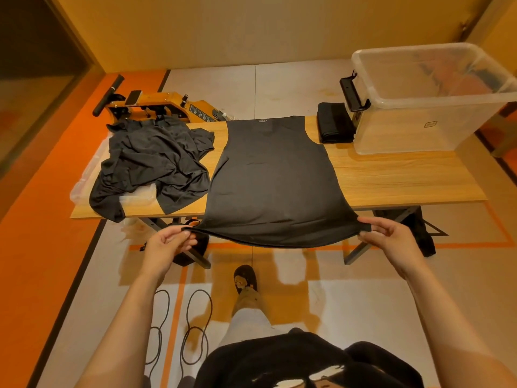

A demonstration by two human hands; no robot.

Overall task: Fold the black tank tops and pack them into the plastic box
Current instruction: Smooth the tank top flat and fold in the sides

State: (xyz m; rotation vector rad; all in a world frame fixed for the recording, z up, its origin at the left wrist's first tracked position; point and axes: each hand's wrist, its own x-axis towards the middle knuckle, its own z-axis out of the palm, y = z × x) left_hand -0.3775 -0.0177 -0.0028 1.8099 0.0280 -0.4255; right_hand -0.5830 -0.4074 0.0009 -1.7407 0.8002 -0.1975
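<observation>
Tank top (275, 177), black and spread flat, lay in the middle of the surface (405, 175) with its long axis running from 6 to 12 o'clock: neck and label at 12, hem at 6, hanging just off the near edge toward the person. The left hand (165, 245) pinched the hem corner at about 7 o'clock between thumb and fingertips, and the right hand (391, 236) pinched the opposite corner at about 5 o'clock. The hem was drawn taut between them in a shallow curve. Both hands sat equally near the cloth, one at each end of the hem, so the next fold could start from either side. I judged a lengthwise fold would come first, as the body lay smooth with only faint creases.

A folded stack (335, 123) of black cloth sat at 1 o'clock from the shirt's neck, just beside the latched end of the plastic box (436, 107). That clear box stood on the far right end at about 2 o'clock, open-topped. Something coloured showed blurred through its wall, and I could not tell what. So the right hand was the nearer one for packing.

At 10 o'clock a rumpled pile (152, 161) of more black tops lay heaped on a clear plastic sheet or lid (84, 177), touching the spread shirt's left edge. Behind the pile stood an orange machine (156, 103). The surface was pale wood grain on metal legs, and the floor below had cables (193, 331) looped on it.
</observation>
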